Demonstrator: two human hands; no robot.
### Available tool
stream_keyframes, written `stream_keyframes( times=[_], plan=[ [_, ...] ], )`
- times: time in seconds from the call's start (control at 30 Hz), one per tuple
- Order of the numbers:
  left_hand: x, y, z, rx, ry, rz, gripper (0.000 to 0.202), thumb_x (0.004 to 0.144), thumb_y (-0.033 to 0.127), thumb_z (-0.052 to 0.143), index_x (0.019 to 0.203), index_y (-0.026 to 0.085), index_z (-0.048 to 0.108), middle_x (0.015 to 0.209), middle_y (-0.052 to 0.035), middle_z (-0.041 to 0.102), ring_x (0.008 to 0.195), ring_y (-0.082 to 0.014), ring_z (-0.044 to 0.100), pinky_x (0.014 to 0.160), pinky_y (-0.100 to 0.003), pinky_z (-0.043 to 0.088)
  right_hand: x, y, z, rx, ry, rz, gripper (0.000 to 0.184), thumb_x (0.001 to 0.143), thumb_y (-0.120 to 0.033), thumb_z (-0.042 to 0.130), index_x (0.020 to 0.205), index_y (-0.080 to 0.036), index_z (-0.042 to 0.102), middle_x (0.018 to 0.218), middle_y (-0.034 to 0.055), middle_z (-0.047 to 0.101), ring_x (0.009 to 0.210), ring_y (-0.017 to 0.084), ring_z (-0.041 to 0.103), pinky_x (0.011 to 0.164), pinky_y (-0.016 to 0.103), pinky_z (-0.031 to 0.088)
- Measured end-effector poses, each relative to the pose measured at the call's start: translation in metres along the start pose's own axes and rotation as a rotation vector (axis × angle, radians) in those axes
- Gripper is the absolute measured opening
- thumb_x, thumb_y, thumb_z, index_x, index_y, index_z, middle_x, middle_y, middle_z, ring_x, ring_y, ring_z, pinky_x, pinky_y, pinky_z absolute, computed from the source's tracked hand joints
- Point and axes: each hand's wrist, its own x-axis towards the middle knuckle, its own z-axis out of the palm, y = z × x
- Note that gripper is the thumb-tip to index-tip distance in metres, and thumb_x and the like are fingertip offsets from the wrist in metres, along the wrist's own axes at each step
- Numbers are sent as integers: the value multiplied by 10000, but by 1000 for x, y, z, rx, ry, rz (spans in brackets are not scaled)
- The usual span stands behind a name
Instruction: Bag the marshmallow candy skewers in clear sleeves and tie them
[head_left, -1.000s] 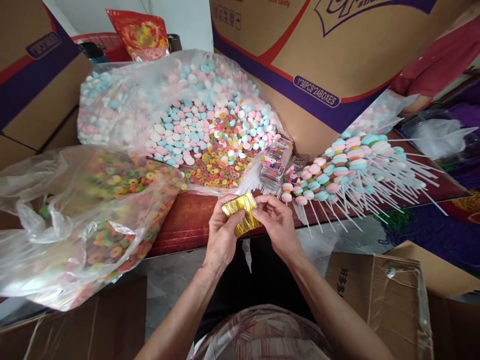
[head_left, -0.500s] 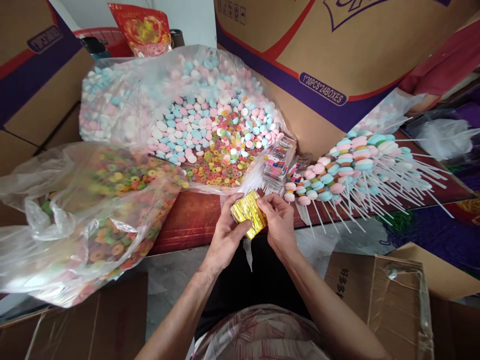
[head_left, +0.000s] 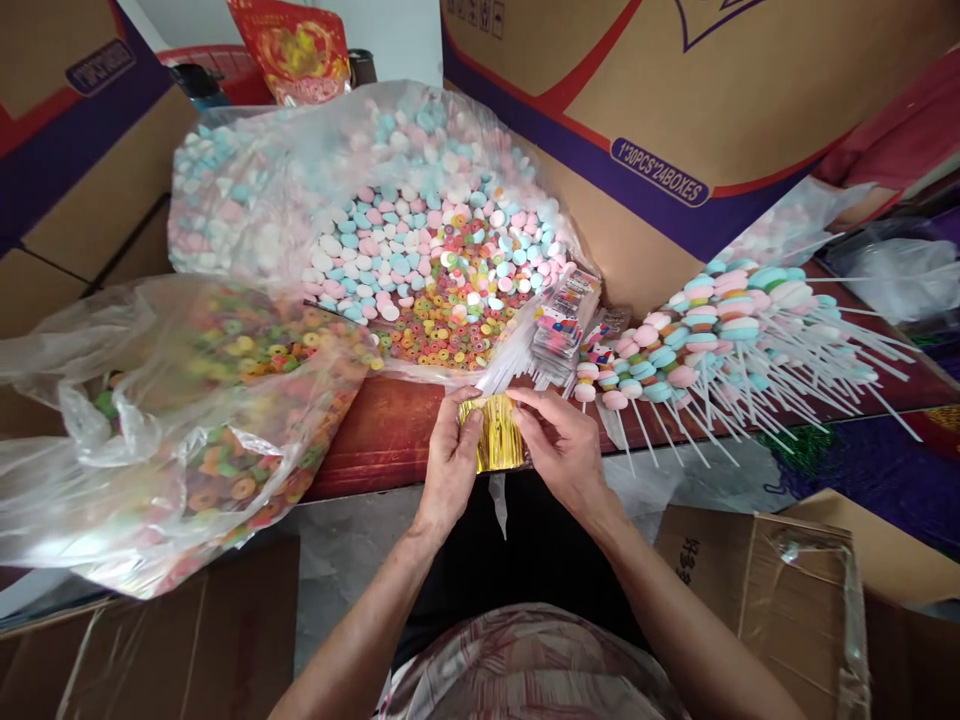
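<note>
Between my hands, at the table's front edge, is a bundle of shiny gold twist ties (head_left: 500, 437), its strips running up and down. My left hand (head_left: 448, 468) grips its left side, thumb on the front. At its upper right corner my right hand (head_left: 568, 455) is closed in a pinch; whether a single tie is between those fingertips is too small to tell. Just beyond lie white sticks and a stack of small printed packets (head_left: 562, 325). Candy skewers (head_left: 701, 340) of pink, blue and white pieces on white sticks are piled to the right.
A large clear bag of pastel candies (head_left: 247, 200) lies behind, with loose candy rings (head_left: 442, 330) in front. Another bag of rings (head_left: 247, 430) overhangs the table (head_left: 405, 415) at left. Big cartons (head_left: 570, 170) stand behind; an open carton (head_left: 795, 590) sits below right. A person's red sleeve (head_left: 904, 125) shows at right.
The gold bundle has turned from a slant to nearly upright. My right hand has shifted slightly right, its fingers now at the bundle's top corner. The camera view has shifted a little.
</note>
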Motion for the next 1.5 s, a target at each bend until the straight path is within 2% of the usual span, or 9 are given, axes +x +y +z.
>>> stream_keyframes(
  times=[0.17, 0.4, 0.53, 0.77, 0.9, 1.0, 1.13, 1.33, 1.5],
  plan=[
    [3, 0, -1, -42, 61, -24, 221, 820, 329, 725, 1023, 248, 692, 1057, -23, 644, 972, -155, 570, 891, -229, 430, 8, 1, -19, -193, -135, -205, 293, 959, -170, 502, 1142, -251, 716, 1040, 69, 759, 940, 215, 711, 848, 390, 570],
    [5, 6, 1, -137, -26, -167, 301, 780, 378, 747, 1024, 236, 642, 931, 2, 654, 787, -137, 582, 738, -235, 461, 14, 10, -32, -408, -235, -445, 291, 957, -126, 486, 1074, -228, 732, 1014, 87, 766, 889, 215, 708, 788, 373, 569],
    [4, 9, 3, -151, -39, -225, 329, 767, 385, 755, 1021, 226, 619, 865, 10, 642, 714, -121, 569, 657, -221, 451, 18, 10, -35, -495, -253, -547, 288, 971, -131, 459, 991, -227, 729, 898, 81, 743, 813, 205, 674, 742, 359, 532],
    [5, 18, 5, -203, -51, -331, 384, 702, 378, 807, 986, 212, 610, 764, 28, 626, 623, -102, 559, 586, -207, 448, 22, 8, -34, -646, -349, -596, 271, 982, -130, 406, 923, -202, 660, 799, 73, 629, 772, 207, 580, 751, 362, 478],
    [4, 21, 3, -224, -142, -352, 466, 716, 352, 808, 1102, 229, 579, 921, -18, 675, 753, -145, 641, 675, -244, 511, 18, 12, -30, -720, -290, -613, 220, 962, -124, 421, 893, -192, 619, 775, 72, 595, 744, 211, 535, 705, 353, 448],
    [3, 19, 0, -188, -210, -311, 689, 647, 223, 854, 1255, 253, 530, 1087, -45, 665, 936, -186, 652, 799, -278, 532, 15, 16, -25, -701, -205, -590, 190, 940, -103, 435, 884, -182, 599, 744, 65, 576, 713, 204, 513, 662, 336, 432],
    [2, 15, -3, -79, -204, -239, 806, 610, 134, 842, 1331, 268, 506, 1156, -51, 648, 982, -191, 627, 803, -254, 519, 15, 18, -26, -589, -150, -488, 182, 925, -97, 449, 864, -202, 584, 722, 37, 554, 687, 191, 511, 636, 324, 415],
    [0, 16, 0, 22, -160, -239, 787, 622, 107, 799, 1322, 252, 470, 1051, -35, 664, 895, -181, 637, 746, -251, 508, 18, 3, -29, -406, -181, -429, 141, 964, -134, 492, 951, -210, 610, 850, 49, 615, 799, 190, 589, 737, 329, 480],
    [-2, 19, 0, 77, -270, -244, 765, 668, 75, 679, 1343, 260, 369, 1154, -54, 637, 1045, -207, 625, 885, -308, 489, 14, -1, -14, -603, -307, -454, 177, 918, -226, 626, 1081, -163, 656, 1066, 114, 650, 929, 246, 607, 786, 369, 512]
  ],
)
